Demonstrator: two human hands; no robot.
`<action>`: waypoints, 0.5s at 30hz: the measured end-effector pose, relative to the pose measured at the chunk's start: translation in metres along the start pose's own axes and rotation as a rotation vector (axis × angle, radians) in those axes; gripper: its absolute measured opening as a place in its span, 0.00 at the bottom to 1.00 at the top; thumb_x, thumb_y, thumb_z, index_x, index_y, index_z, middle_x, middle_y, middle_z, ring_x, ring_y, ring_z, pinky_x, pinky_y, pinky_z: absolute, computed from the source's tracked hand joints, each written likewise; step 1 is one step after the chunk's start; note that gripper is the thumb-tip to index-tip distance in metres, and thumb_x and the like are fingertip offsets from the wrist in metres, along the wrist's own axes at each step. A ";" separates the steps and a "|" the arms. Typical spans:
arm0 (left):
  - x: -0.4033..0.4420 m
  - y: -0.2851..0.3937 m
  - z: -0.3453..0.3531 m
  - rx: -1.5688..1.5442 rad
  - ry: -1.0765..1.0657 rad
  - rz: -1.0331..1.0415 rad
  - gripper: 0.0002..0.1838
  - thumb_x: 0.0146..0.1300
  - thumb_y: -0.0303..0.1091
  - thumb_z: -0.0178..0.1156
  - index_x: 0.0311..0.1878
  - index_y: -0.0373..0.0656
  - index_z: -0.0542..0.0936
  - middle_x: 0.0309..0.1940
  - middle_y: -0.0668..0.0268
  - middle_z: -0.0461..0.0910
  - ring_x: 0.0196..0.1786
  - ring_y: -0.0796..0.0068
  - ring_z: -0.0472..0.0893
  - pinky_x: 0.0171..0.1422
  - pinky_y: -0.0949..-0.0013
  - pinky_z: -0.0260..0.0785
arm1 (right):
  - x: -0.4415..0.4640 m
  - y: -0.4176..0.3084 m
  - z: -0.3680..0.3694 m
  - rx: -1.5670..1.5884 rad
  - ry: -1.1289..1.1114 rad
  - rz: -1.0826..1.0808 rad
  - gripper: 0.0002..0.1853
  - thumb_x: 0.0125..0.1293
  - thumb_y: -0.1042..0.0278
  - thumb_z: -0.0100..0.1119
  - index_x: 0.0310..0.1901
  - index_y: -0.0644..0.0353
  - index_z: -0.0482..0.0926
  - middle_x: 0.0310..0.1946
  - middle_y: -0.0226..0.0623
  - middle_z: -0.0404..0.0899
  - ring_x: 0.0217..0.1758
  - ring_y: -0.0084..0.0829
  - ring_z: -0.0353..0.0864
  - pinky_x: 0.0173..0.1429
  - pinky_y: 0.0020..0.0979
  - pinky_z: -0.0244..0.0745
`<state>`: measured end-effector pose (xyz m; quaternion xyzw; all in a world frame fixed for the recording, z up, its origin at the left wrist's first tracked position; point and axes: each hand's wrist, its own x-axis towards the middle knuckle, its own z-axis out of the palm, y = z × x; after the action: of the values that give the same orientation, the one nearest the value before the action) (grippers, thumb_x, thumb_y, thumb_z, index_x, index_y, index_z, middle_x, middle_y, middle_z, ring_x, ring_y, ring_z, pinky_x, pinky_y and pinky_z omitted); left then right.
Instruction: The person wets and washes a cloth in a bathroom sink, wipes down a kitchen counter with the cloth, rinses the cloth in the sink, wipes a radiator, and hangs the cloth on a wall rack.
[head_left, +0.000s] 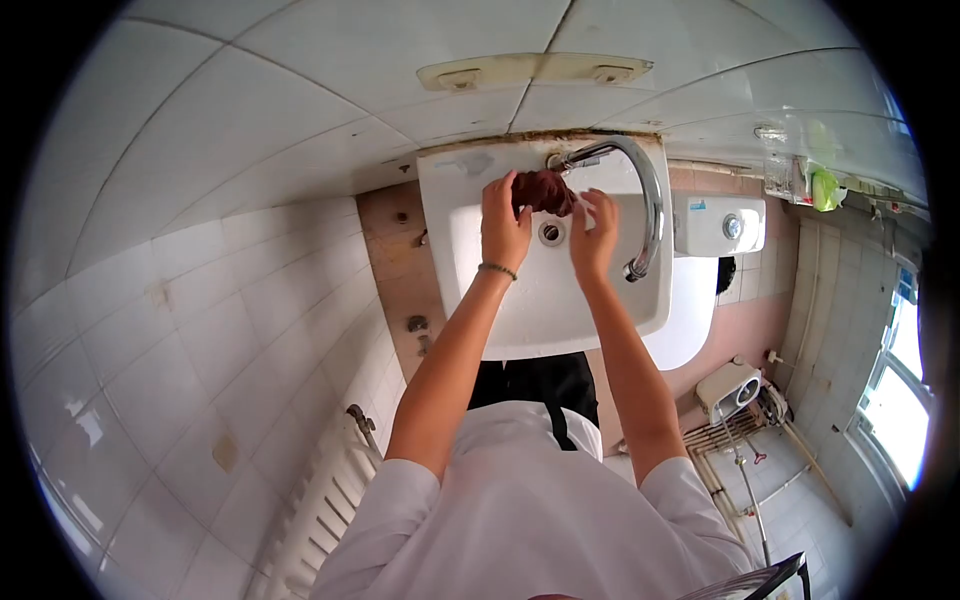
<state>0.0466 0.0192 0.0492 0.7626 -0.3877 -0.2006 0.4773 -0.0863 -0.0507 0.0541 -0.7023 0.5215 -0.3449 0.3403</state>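
A crumpled dark red cloth (543, 192) is held above the back of the white sink (540, 320), just behind the drain. My left hand (506, 222) grips its left side, fingers curled on the fabric. At the cloth's right end, my right hand (594, 232) pinches the edge between thumb and fingers. The chrome faucet (652, 190) arches from the back rim, and its spout is swung to the right, away from the cloth. I cannot make out any running water.
Right of the sink are a toilet cistern (718, 226) and a white toilet lid (688, 315). A stained shelf (535, 70) is fixed to the tiled wall ahead. A radiator (325, 515) stands at lower left, and pipes (725, 440) run at lower right.
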 end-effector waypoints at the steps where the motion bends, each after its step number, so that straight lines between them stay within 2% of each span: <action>1: 0.003 -0.006 0.008 -0.035 -0.003 -0.011 0.33 0.58 0.20 0.65 0.69 0.44 0.71 0.59 0.51 0.75 0.64 0.49 0.75 0.67 0.56 0.70 | -0.005 0.007 0.010 -0.115 -0.093 -0.074 0.16 0.66 0.74 0.63 0.56 0.62 0.80 0.63 0.49 0.75 0.66 0.50 0.74 0.68 0.43 0.71; 3: 0.004 -0.016 0.011 -0.240 -0.002 -0.247 0.29 0.58 0.18 0.60 0.65 0.41 0.75 0.59 0.53 0.79 0.62 0.56 0.79 0.68 0.59 0.70 | -0.016 0.011 0.036 -0.062 -0.256 -0.143 0.24 0.67 0.68 0.65 0.65 0.56 0.77 0.70 0.51 0.68 0.73 0.53 0.66 0.75 0.47 0.63; 4: 0.004 -0.022 0.009 -0.341 -0.001 -0.366 0.27 0.58 0.17 0.58 0.64 0.39 0.78 0.59 0.54 0.81 0.61 0.60 0.81 0.68 0.61 0.70 | -0.019 0.014 0.048 -0.159 -0.244 -0.179 0.28 0.66 0.64 0.66 0.68 0.54 0.75 0.72 0.51 0.66 0.75 0.54 0.63 0.76 0.48 0.61; 5: 0.000 -0.024 -0.003 -0.146 0.027 -0.123 0.25 0.60 0.20 0.60 0.63 0.41 0.78 0.59 0.57 0.81 0.62 0.59 0.80 0.68 0.61 0.70 | -0.022 0.017 0.059 -0.256 -0.234 -0.214 0.31 0.65 0.60 0.67 0.70 0.51 0.73 0.73 0.51 0.64 0.76 0.55 0.61 0.77 0.50 0.59; 6: -0.006 -0.025 -0.015 -0.085 0.071 -0.067 0.23 0.61 0.22 0.60 0.62 0.41 0.79 0.59 0.58 0.81 0.62 0.60 0.79 0.68 0.61 0.69 | -0.024 0.020 0.067 -0.357 -0.234 -0.280 0.36 0.61 0.54 0.70 0.71 0.49 0.72 0.74 0.50 0.64 0.77 0.55 0.59 0.78 0.54 0.55; 7: -0.014 -0.024 -0.027 -0.024 0.116 -0.014 0.22 0.62 0.23 0.60 0.60 0.41 0.79 0.59 0.60 0.81 0.62 0.60 0.79 0.68 0.61 0.69 | -0.026 0.011 0.074 -0.366 -0.176 -0.282 0.36 0.58 0.53 0.73 0.68 0.49 0.74 0.72 0.48 0.66 0.76 0.55 0.60 0.77 0.56 0.55; 9: -0.030 -0.016 -0.054 -0.038 0.058 -0.105 0.18 0.63 0.23 0.59 0.57 0.41 0.79 0.58 0.60 0.80 0.62 0.61 0.78 0.68 0.61 0.68 | -0.022 0.007 0.084 -0.463 -0.094 -0.240 0.33 0.54 0.56 0.74 0.62 0.49 0.78 0.69 0.44 0.69 0.72 0.53 0.64 0.74 0.55 0.59; 11: -0.048 -0.018 -0.071 -0.003 -0.024 -0.050 0.17 0.64 0.21 0.57 0.57 0.39 0.79 0.57 0.59 0.80 0.62 0.61 0.77 0.68 0.60 0.67 | -0.015 0.019 0.082 -0.479 -0.092 -0.257 0.30 0.50 0.59 0.75 0.57 0.50 0.79 0.65 0.39 0.73 0.68 0.49 0.68 0.71 0.52 0.63; 12: -0.057 -0.019 -0.077 -0.023 -0.057 -0.078 0.16 0.64 0.21 0.58 0.56 0.39 0.79 0.56 0.58 0.80 0.61 0.60 0.78 0.68 0.60 0.68 | -0.012 0.035 0.076 -0.475 -0.089 -0.345 0.30 0.47 0.62 0.74 0.56 0.50 0.80 0.64 0.37 0.75 0.66 0.44 0.70 0.69 0.48 0.65; 13: -0.065 -0.017 -0.086 -0.042 -0.091 -0.105 0.15 0.63 0.20 0.58 0.54 0.38 0.79 0.54 0.58 0.81 0.60 0.59 0.78 0.68 0.61 0.68 | -0.006 0.043 0.059 -0.452 -0.168 -0.388 0.26 0.50 0.68 0.71 0.55 0.52 0.80 0.62 0.36 0.77 0.66 0.43 0.72 0.68 0.45 0.68; 15: -0.074 -0.013 -0.107 -0.056 -0.106 -0.130 0.14 0.66 0.21 0.58 0.54 0.37 0.79 0.54 0.59 0.81 0.60 0.61 0.79 0.67 0.62 0.69 | -0.003 0.072 0.029 -0.427 -0.186 -0.425 0.24 0.52 0.75 0.65 0.54 0.56 0.80 0.61 0.39 0.77 0.65 0.45 0.74 0.67 0.46 0.71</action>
<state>0.0787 0.1414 0.0830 0.7608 -0.3563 -0.2819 0.4634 -0.0986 -0.0602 -0.0225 -0.8796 0.3904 -0.2255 0.1517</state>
